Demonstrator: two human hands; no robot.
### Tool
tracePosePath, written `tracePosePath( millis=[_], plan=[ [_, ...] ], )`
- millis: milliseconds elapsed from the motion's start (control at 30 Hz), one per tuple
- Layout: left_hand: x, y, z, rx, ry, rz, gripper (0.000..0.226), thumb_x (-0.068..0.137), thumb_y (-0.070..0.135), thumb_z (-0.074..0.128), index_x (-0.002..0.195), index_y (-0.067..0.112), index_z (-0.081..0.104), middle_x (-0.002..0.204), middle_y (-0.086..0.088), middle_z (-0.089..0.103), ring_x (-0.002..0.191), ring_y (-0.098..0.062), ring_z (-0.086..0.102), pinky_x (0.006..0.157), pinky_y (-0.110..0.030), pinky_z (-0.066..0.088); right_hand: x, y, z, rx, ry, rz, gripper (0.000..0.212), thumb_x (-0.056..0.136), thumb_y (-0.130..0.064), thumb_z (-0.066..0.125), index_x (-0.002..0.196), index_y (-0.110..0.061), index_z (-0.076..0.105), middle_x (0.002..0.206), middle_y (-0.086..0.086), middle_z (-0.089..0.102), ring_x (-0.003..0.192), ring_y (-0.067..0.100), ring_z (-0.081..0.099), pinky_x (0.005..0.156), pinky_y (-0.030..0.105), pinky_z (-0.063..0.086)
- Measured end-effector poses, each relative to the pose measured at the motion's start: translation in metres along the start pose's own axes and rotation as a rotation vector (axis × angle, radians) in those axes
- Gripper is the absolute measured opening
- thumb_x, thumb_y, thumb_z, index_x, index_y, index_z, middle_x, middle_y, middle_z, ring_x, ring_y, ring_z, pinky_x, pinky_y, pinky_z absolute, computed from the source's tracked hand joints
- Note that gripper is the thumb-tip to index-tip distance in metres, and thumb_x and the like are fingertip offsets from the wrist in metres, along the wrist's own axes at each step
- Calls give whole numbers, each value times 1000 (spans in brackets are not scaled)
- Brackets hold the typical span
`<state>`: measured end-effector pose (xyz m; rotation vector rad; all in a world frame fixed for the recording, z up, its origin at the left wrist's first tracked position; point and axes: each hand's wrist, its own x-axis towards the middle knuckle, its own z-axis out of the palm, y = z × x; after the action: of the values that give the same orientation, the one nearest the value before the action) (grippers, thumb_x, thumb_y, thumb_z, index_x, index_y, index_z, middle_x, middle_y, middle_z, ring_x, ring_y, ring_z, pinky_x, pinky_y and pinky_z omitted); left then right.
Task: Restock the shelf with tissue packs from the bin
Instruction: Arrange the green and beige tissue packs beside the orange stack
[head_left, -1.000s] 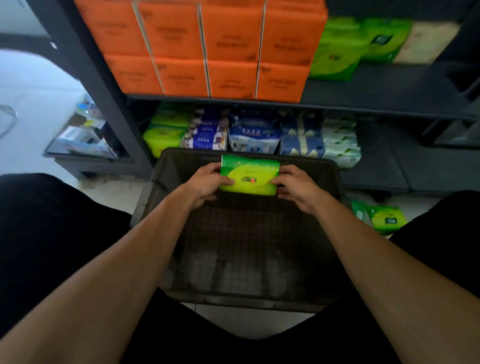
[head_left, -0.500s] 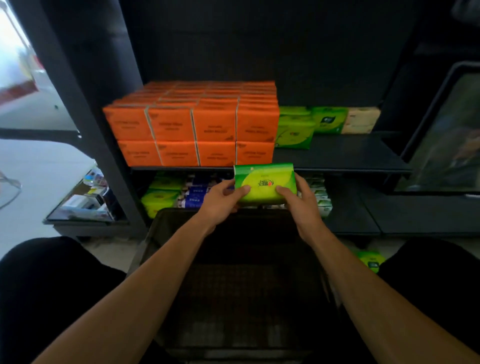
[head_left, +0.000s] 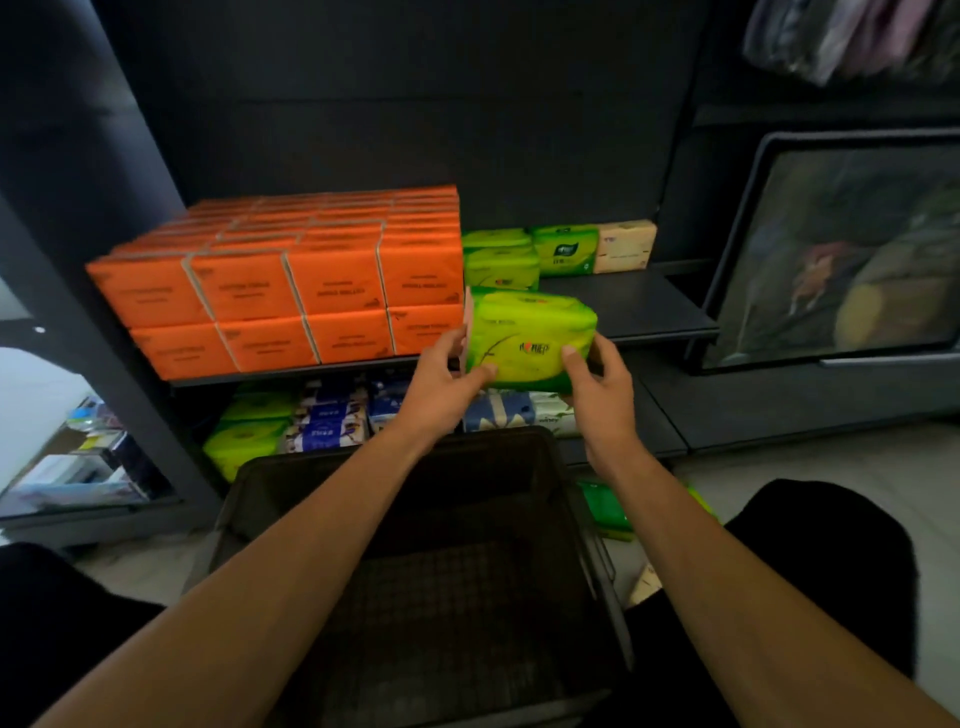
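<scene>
I hold a green tissue pack (head_left: 527, 340) in both hands at the front edge of the middle shelf (head_left: 644, 306), just right of the orange packs. My left hand (head_left: 441, 384) grips its left end and my right hand (head_left: 597, 387) grips its right end. Behind it on the shelf lies another green tissue pack (head_left: 498, 260). The dark bin (head_left: 415, 545) stands on the floor below my arms, and I see no packs inside it.
Stacked orange packs (head_left: 291, 291) fill the shelf's left part. A green pack (head_left: 563, 252) and a beige pack (head_left: 623, 247) sit at the back. The lower shelf holds green, blue and white packs (head_left: 332, 421). Green packs (head_left: 608, 506) lie on the floor right of the bin.
Both hands lifted the green pack out of the bin and carried it up and forward to the middle shelf's front edge. My view tilted upward.
</scene>
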<state>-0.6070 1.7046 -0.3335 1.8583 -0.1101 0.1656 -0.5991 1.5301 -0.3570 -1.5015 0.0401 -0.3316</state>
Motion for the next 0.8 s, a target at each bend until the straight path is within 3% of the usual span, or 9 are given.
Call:
tracePosePath(
  millis=[67, 133, 233, 367, 433, 567, 700, 800],
  plan=[
    [3, 2, 13, 15, 41, 67, 51, 90, 19, 64, 137, 16, 45, 124, 4, 52, 115, -25, 57, 92, -39, 53, 4, 3, -2, 8, 59, 10, 36, 94, -28, 60, 129, -19, 56, 122, 4, 62, 111, 19, 61, 95, 48, 52],
    [8, 1, 25, 22, 78, 79, 48, 90, 20, 64, 135, 12, 47, 123, 3, 54, 116, -21, 56, 97, -42, 49, 10, 7, -4, -5, 95, 6, 40, 91, -29, 63, 129, -20, 56, 121, 3, 63, 111, 18, 60, 96, 47, 51],
    [20, -4, 40, -2, 125, 60, 43, 92, 19, 62, 132, 10, 49, 117, 4, 55, 113, -20, 57, 95, -36, 50, 23, 13, -9, -42, 118, 12, 46, 86, -30, 67, 129, -20, 57, 121, 1, 63, 112, 18, 60, 98, 45, 50],
    [42, -14, 58, 25, 193, 43, 38, 94, 18, 58, 129, 10, 46, 117, -1, 56, 108, -15, 56, 76, -14, 48, 51, 20, -9, -65, 117, 25, 41, 89, -17, 65, 129, -12, 57, 119, 5, 64, 110, 18, 61, 98, 43, 50],
    [56, -17, 66, 41, 226, 29, 33, 96, 14, 54, 126, 9, 43, 121, -4, 55, 112, -18, 55, 82, -20, 45, 67, 21, -4, -96, 130, 31, 40, 90, -15, 64, 129, -13, 56, 118, 5, 64, 109, 18, 61, 98, 43, 50],
    [87, -26, 78, 131, 278, 35, 33, 95, 16, 54, 126, 13, 42, 127, -7, 54, 119, -20, 51, 96, -33, 44, 97, 29, 15, -218, 207, 44, 47, 83, -32, 56, 130, -25, 52, 122, -1, 60, 115, 22, 55, 101, 53, 42],
    [113, -41, 86, 260, 450, -4, 34, 92, 18, 57, 123, 11, 48, 120, -7, 58, 117, -26, 47, 99, -41, 40, 128, 32, 31, -296, 206, 58, 43, 93, -19, 53, 136, -24, 48, 126, 4, 58, 121, 26, 40, 104, 42, 37],
    [133, -53, 90, 214, 488, -4, 35, 91, 12, 55, 124, 6, 48, 118, -12, 57, 114, -29, 49, 98, -44, 41, 153, 44, 43, -321, 161, 12, 45, 91, -15, 54, 135, -18, 48, 124, 7, 60, 117, 28, 46, 102, 45, 40]
  ],
)
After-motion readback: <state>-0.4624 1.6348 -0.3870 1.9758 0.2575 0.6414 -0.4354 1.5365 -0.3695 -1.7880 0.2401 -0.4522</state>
